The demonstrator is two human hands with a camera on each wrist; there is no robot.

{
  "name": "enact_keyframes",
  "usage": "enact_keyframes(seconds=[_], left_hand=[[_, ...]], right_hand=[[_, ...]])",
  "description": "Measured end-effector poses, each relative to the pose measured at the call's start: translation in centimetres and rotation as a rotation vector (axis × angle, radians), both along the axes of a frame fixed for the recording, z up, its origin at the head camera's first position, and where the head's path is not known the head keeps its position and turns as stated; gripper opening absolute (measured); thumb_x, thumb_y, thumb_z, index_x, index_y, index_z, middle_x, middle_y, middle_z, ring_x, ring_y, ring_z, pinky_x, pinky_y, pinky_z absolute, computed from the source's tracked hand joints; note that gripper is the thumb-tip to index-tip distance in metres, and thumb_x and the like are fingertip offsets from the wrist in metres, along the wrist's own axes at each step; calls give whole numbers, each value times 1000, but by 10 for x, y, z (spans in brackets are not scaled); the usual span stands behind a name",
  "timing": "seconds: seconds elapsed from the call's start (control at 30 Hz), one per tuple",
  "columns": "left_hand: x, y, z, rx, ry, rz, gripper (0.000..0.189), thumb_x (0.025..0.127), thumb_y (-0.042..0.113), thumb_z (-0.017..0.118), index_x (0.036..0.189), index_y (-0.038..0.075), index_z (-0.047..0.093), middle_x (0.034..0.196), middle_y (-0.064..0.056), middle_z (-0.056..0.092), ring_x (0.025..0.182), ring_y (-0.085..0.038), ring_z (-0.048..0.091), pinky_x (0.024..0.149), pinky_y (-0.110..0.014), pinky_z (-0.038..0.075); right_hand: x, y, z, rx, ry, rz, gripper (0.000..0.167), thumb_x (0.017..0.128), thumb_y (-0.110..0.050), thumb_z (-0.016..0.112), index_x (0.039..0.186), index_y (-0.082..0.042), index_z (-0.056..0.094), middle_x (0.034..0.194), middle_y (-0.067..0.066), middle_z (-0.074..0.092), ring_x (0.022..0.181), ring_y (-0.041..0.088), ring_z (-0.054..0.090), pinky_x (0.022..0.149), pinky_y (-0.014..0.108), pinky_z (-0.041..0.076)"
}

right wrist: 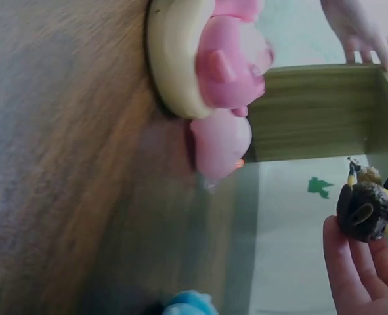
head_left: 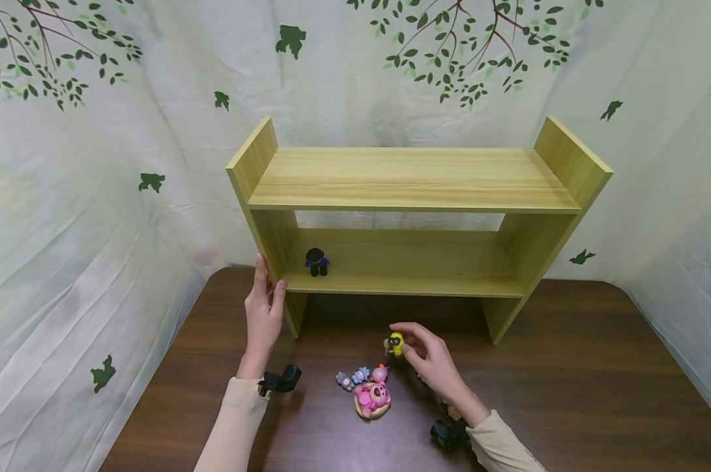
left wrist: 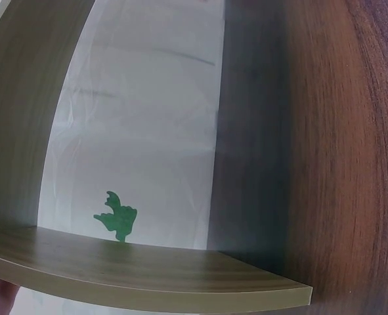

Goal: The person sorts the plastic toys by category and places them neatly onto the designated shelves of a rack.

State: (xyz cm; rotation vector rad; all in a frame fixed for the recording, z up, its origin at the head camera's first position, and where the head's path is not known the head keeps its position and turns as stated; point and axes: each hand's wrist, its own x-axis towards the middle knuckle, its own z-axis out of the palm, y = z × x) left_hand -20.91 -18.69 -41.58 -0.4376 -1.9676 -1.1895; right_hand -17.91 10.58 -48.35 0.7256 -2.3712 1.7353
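My right hand pinches a small yellow-and-black toy figurine above the table, in front of the shelf. In the right wrist view the figurine shows its dark rounded side between thumb and fingers. My left hand rests against the left side panel of the wooden shelf, its fingers fairly straight along the outside and the thumb at the front edge. A dark figurine in black and blue stands at the left of the middle board. The left wrist view shows mostly the shelf's lower opening.
On the table lie a pink bear toy in a cream ring, a round pink toy, a blue toy and a grey toy. A leaf-patterned cloth hangs behind the shelf.
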Motion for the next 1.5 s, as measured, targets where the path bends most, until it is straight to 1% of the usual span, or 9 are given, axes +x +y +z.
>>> enact_keyframes(seconds=[0.2, 0.37, 0.53, 0.63, 0.83, 0.93, 1.07, 1.2, 1.5], left_hand=[[1, 0, 0, -3, -5, 9, 91, 92, -14, 50, 153, 42, 13, 133, -34, 44, 105, -49, 55, 77, -53, 47], [1, 0, 0, -7, -6, 15, 90, 92, -14, 50, 153, 42, 13, 133, -33, 44, 104, -48, 56, 81, -40, 48], [1, 0, 0, -2, -6, 6, 90, 93, -13, 50, 153, 42, 13, 133, -33, 44, 104, -48, 56, 83, -32, 47], [1, 0, 0, -4, -6, 7, 89, 93, -13, 50, 153, 41, 13, 133, -34, 44, 104, -48, 56, 82, -35, 48], [1, -1, -1, -1, -12, 1, 89, 93, -14, 49, 153, 40, 13, 135, -34, 42, 107, -50, 54, 78, -53, 47], [1, -1, -1, 0, -14, -3, 88, 93, -14, 49, 153, 39, 13, 136, -34, 41, 107, -50, 53, 78, -53, 47], [1, -1, -1, -1, -14, 0, 88, 93, -13, 49, 153, 39, 13, 136, -33, 42, 107, -49, 54, 83, -34, 50], [1, -1, -2, 6, -6, -2, 87, 93, -14, 49, 153, 40, 14, 136, -34, 42, 106, -49, 54, 84, -13, 42], [1, 0, -1, 7, 2, -2, 87, 93, -14, 49, 153, 39, 15, 136, -34, 42, 106, -49, 54, 83, -12, 42]], right_hand=[[1, 0, 8, -104, -25, 52, 35, 89, 11, 59, 122, 1, 59, 118, 15, 61, 93, 29, 62, 76, 28, 53], [-2, 1, 8, -142, -4, 89, 35, 90, 5, 62, 124, 1, 57, 120, 13, 60, 95, 24, 62, 78, 28, 52], [-3, 1, 16, -152, 21, 97, 36, 89, 9, 60, 125, 3, 56, 121, 17, 58, 96, 27, 61, 79, 29, 52], [-2, 0, 23, -159, 6, 92, 35, 90, 9, 59, 125, 2, 56, 121, 17, 58, 97, 27, 61, 80, 29, 51], [-1, -2, 32, -190, -5, 95, 33, 91, 5, 60, 123, 0, 57, 120, 18, 58, 98, 26, 60, 82, 29, 51], [-3, -3, 35, -205, 5, 104, 33, 90, 7, 60, 123, 1, 56, 119, 19, 58, 99, 24, 60, 82, 28, 51], [-5, -4, 37, -234, 20, 124, 36, 88, 12, 59, 123, 5, 55, 118, 22, 57, 101, 22, 59, 83, 28, 51], [-6, -7, 42, -263, 17, 140, 37, 87, 13, 60, 124, 6, 54, 119, 23, 56, 101, 21, 59, 82, 28, 51], [-9, -11, 55, -232, 44, 130, 35, 90, 5, 61, 124, 0, 56, 122, 19, 57, 106, 21, 58, 87, 31, 49]])
